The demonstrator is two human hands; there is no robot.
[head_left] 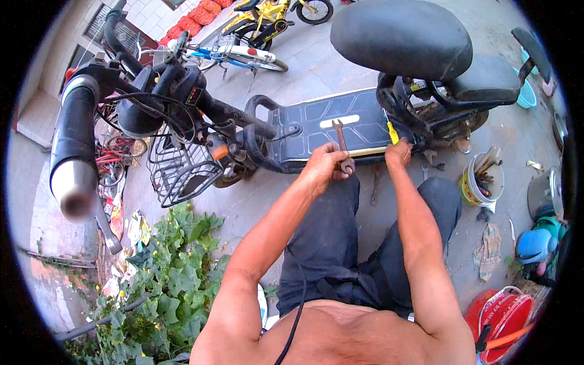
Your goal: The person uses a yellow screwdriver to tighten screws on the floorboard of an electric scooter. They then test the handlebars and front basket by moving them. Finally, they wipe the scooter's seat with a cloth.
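An electric scooter with a dark footboard [310, 118] stands across the space before me. My left hand [325, 164] grips a rusty open-ended wrench [340, 137] near its lower end, and the jaws at the other end point away over the footboard. My right hand [398, 153] is at the footboard's near right edge, below the seat post, with its fingers curled and partly hidden. Just above those fingers is a screwdriver with a yellow handle [393, 132]; whether they touch it is unclear. The black seat [401, 39] rises beyond my right hand.
Wrenches [375, 185] lie on the ground by my knees. At right stand a bucket of tools [468, 188] and a red bucket [502, 322]. The scooter's handlebar grip [76, 131] and wire basket [182, 173] are left, above leafy plants [176, 274]. Bicycles [234, 55] stand behind.
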